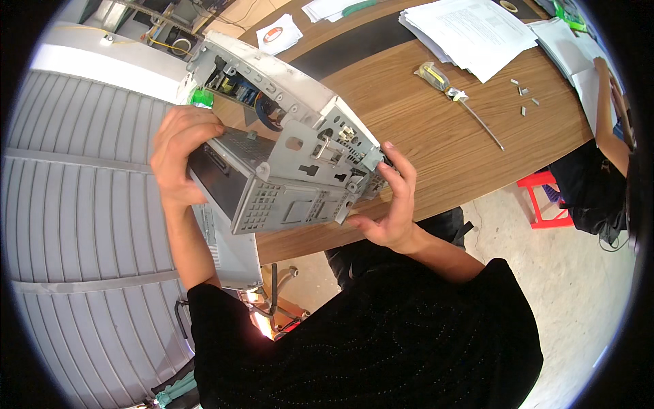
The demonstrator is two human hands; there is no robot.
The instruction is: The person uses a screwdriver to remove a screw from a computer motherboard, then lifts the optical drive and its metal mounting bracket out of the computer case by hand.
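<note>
An opened metal computer case (289,204) is held up tilted over the table's near left edge. Its grey perforated panels face me, and a black panel (219,178) shows on its left end. Through its open side, circuit parts and a dark round part are visible. My left hand (178,146) grips the case's upper left corner, fingers bent over the edge and part of the thumb hidden. At the right end, my right hand (394,211) holds the case between its thumb below and its fingers above.
On the wooden table (470,160) lie a screwdriver (436,76) with a clear yellowish handle, several small pale pieces (524,91) and stacked papers (470,34). Another person's arm (604,116) rests on papers at the right, above a red stool (538,201). Ridged grey metal sheeting (88,218) is at left.
</note>
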